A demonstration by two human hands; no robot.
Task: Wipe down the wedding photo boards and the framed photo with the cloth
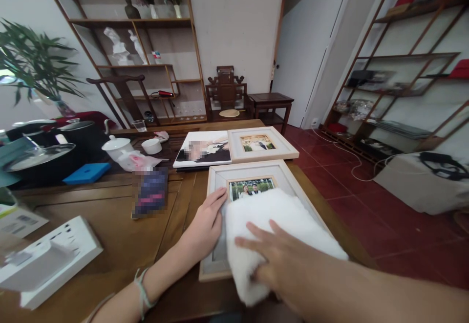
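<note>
A pale wooden picture frame with a small photo lies flat at the near right of the wooden table. My left hand rests flat on the frame's left edge, fingers stretched out. A fluffy white cloth covers the lower part of the frame. My right hand lies on top of the cloth with fingers spread, pressing it against the glass.
A second framed photo and a frameless print lie further back. A white teapot, cup, blue box, dark pots and white boxes fill the table's left. Shelves line both walls; red tile floor lies right.
</note>
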